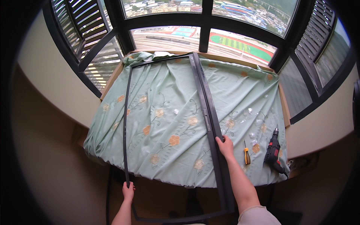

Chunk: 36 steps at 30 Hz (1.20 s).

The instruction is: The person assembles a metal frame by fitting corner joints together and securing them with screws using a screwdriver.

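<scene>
A tall dark window-screen frame lies across the cloth-covered sill, its near end reaching over the front edge toward me. My left hand is closed around the thin left bar near its lower end. On the thicker right side, my right hand grips the outer edge about two-thirds of the way down. Two dark bars seem to lie together along that right side. Right of my right hand rest a screwdriver with an orange and black handle and a black and red power drill.
A pale green floral cloth covers the wide sill in folds. Small clear plastic scraps lie on its right part. Dark-framed windows surround the far side, with louvred panels at both sides. Pale walls flank the bay.
</scene>
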Tool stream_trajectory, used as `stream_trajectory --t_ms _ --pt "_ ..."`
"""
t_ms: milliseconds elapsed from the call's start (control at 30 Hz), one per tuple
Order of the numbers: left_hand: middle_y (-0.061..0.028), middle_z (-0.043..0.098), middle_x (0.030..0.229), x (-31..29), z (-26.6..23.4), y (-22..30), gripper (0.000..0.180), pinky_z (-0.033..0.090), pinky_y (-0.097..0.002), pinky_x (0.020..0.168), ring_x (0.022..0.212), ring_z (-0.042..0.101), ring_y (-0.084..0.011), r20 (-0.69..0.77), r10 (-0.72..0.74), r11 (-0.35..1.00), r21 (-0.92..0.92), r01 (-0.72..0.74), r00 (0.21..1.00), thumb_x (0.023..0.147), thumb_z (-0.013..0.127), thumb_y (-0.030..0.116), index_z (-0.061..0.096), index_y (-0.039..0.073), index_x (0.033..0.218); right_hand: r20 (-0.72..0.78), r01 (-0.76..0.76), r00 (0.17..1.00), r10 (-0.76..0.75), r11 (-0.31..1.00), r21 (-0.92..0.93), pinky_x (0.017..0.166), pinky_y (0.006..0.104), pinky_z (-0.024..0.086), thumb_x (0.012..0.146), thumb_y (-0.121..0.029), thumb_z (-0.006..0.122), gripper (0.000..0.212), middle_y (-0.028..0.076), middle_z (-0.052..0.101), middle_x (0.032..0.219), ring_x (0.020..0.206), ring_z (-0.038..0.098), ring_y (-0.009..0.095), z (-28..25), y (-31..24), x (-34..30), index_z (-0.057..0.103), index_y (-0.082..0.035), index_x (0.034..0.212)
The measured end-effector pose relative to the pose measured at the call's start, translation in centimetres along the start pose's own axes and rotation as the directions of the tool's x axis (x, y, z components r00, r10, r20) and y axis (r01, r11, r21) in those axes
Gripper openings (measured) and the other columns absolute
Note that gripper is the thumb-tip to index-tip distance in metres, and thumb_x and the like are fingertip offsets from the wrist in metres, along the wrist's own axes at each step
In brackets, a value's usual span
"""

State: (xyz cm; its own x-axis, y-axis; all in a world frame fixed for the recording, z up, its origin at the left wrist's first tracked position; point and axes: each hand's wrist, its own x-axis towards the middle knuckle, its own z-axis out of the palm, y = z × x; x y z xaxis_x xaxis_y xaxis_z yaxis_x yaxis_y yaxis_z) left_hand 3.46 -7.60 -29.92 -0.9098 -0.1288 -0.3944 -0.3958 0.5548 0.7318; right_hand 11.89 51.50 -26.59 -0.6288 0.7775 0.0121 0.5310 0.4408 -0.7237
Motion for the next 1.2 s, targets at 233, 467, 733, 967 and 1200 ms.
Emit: stream_trajectory --t_ms 233,467,733,967,1200 --pt "-0.0062 0.054 0.064 1.3 0.3 -2.1 0.031 0.042 -0.0363 0.059 0.060 0.049 -0.0178 -0.136 0.034 0.998 0.060 -0.026 0.990 0.094 0.064 0.027 0.053 0.001 0.081 0.383 -0.330 0.889 0.249 0.931 0.160 0.076 0.0331 0.054 0.071 -0.043 0.085 0.057 0.011 0.070 0.089 0.080 0.068 0.019 -1.2 -0.8 3.8 0.066 0.004 0.097" --pt "-0.0095 0.055 0.066 0.4 -2.1 -0.8 0.033 0.042 -0.0392 0.061 0.061 0.050 -0.0214 -0.174 -0.002 0.998 0.063 0.013 0.985 0.093 0.065 0.031 0.057 0.001 0.082 0.477 -0.426 0.854 0.208 0.806 0.411 0.061 0.0324 0.055 0.077 -0.032 0.082 0.045 0.009 0.068 0.084 0.070 0.065 0.016 -4.3 -9.7 3.9 0.065 0.005 0.098" --pt "-0.0165 0.066 0.076 1.6 -2.6 -0.7 0.033 0.048 -0.0452 0.069 0.074 0.064 -0.0339 -0.105 0.003 0.997 0.080 0.006 0.994 0.088 0.068 0.035 0.062 0.002 0.084 0.225 -0.083 0.974 0.034 0.974 0.213 0.063 0.0307 0.053 0.077 -0.026 0.079 0.040 0.011 0.070 0.078 0.067 0.066 0.016 -8.6 -18.6 1.7 0.069 0.009 0.094" --pt "-0.0019 0.058 0.067 -0.9 -2.4 -2.0 0.025 0.043 -0.0333 0.058 0.062 0.053 -0.0130 0.107 -0.023 0.958 -0.281 0.052 0.994 0.089 0.069 0.025 0.059 0.004 0.082 0.145 0.082 0.986 -0.086 0.996 0.039 0.061 0.0297 0.053 0.077 -0.024 0.078 0.033 0.009 0.070 0.077 0.064 0.065 0.015 -15.9 -29.4 -1.5 0.070 0.006 0.089" --pt "-0.0040 0.065 0.082 -9.0 2.6 2.5 0.020 0.051 -0.0276 0.071 0.074 0.063 -0.0121 0.657 0.165 0.892 -0.417 0.173 0.735 0.094 0.064 0.025 0.057 0.007 0.097 0.046 0.283 0.958 -0.282 0.911 -0.301 0.071 0.0333 0.052 0.072 -0.030 0.081 0.046 0.014 0.070 0.080 0.075 0.068 0.020 -27.7 -43.6 -10.0 0.069 0.007 0.096"
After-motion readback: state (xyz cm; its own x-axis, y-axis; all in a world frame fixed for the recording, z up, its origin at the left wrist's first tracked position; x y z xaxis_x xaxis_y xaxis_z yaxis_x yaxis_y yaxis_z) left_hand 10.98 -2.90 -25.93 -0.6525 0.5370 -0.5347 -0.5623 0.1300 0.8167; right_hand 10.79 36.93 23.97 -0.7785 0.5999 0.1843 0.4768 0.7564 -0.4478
